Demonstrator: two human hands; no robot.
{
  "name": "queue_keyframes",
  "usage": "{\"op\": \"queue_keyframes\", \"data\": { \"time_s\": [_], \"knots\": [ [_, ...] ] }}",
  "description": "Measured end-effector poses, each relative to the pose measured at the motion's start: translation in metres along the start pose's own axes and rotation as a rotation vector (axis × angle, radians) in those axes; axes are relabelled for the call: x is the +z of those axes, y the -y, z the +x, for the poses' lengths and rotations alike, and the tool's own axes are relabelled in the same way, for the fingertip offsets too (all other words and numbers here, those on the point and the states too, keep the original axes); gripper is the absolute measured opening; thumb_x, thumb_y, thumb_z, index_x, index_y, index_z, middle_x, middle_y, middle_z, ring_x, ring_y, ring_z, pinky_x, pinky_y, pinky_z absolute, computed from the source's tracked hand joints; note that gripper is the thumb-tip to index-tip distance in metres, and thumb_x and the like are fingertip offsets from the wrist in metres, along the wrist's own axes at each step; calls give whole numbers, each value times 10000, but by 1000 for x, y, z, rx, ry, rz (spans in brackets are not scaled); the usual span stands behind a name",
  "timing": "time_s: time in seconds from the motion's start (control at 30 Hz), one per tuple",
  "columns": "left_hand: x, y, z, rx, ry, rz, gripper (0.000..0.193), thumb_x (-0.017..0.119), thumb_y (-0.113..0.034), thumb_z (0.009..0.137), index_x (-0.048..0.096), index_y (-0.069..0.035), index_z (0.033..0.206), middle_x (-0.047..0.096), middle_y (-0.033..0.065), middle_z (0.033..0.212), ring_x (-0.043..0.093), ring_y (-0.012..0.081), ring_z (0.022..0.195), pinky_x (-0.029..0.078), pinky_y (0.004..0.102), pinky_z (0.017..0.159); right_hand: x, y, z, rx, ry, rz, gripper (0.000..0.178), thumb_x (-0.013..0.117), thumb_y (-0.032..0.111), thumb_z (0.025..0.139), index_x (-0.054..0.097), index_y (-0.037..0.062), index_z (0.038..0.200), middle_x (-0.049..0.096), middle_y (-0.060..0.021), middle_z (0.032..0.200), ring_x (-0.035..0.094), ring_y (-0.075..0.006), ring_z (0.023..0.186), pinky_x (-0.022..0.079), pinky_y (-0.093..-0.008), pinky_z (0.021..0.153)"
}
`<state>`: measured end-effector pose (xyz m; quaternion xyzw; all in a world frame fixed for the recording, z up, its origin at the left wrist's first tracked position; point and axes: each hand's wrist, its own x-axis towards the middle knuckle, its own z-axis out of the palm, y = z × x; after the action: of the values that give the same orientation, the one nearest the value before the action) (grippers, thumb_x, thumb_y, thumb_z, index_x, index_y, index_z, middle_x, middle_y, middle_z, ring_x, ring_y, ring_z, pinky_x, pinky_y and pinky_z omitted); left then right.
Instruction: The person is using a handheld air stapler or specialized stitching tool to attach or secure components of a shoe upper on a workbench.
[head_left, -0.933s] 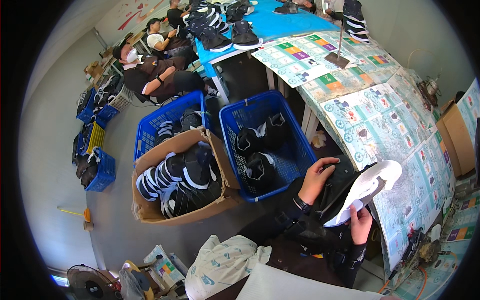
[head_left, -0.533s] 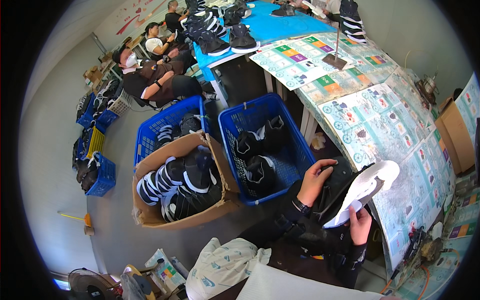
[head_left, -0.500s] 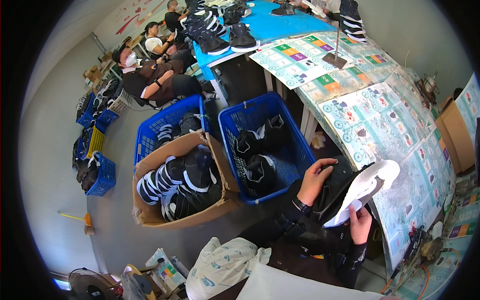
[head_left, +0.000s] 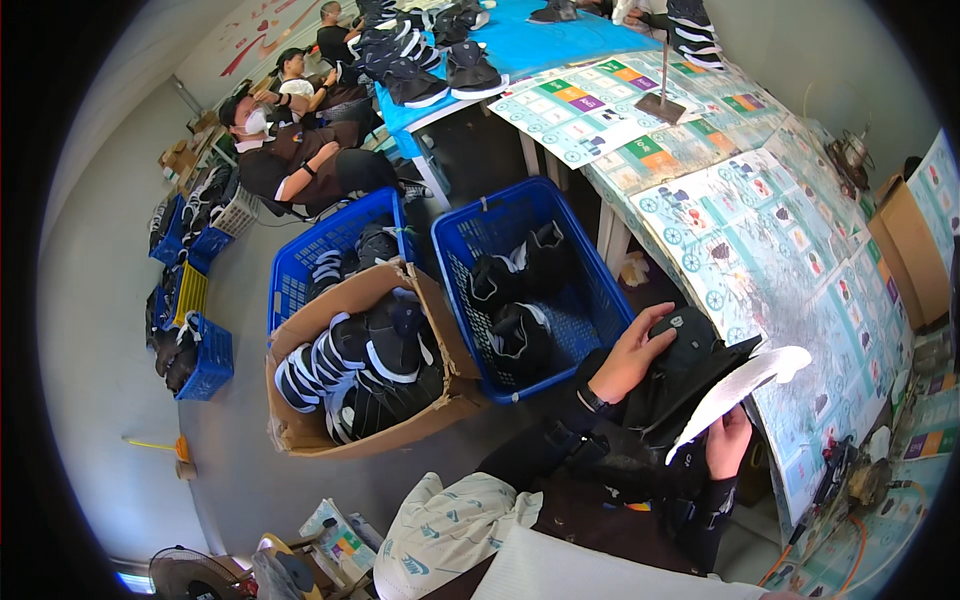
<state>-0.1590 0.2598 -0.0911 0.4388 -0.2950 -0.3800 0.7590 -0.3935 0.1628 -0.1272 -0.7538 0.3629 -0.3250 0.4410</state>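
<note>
A black shoe [head_left: 686,345] with a white sole [head_left: 738,392] is held in front of me at the near edge of the covered table. My left hand [head_left: 630,358] grips its black upper, fingers over the top. Below the sole, my right hand [head_left: 728,440] holds the shoe from the other side, its fingertips partly hidden behind the white edge. The shoe is tilted, with the sole seen nearly edge-on. Just left of my left hand, a blue basket [head_left: 447,250] contains several black shoes [head_left: 522,340].
A cardboard box [head_left: 345,447] full of black-and-white shoes stands beside another blue basket [head_left: 290,265]. The table [head_left: 740,225] wears printed sheets and carries a metal stand [head_left: 660,107]. Shoes crowd a blue-topped table [head_left: 540,50]. Several people [head_left: 300,160] sit at the far left.
The shoe has turned in my hands, so its white sole shows more edge-on and the pale inner piece is out of sight. My right hand has shifted slightly behind the sole.
</note>
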Motion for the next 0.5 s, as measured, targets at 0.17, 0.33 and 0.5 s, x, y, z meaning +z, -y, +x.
{"op": "queue_keyframes", "data": {
  "time_s": [0.17,0.33,0.5],
  "knots": [
    [-5,-38,-8,263,-171,316,623,599,-32,1010,341,-31,1577,562,88,1319,537,153,1163,440,279,1006,-1,1,-1,166,-25,148,257,657,165,1029,674,-88,1073,684,-65,798,605,-85,576,480,-263,504],
    [-2,-94,-28,974,-70,421,867,621,151,853,192,65,1601,640,158,1026,548,182,809,481,329,818,-5,0,-2,211,-34,160,293,666,206,1030,677,-82,1081,676,-49,784,573,-75,555,454,-245,486],
    [16,-143,-47,1236,319,143,352,584,48,648,650,77,992,673,164,837,576,222,585,419,307,546,-2,5,-1,251,-38,167,287,670,195,1028,676,-85,1090,675,-46,783,584,-71,580,462,-249,492]
  ]
}}
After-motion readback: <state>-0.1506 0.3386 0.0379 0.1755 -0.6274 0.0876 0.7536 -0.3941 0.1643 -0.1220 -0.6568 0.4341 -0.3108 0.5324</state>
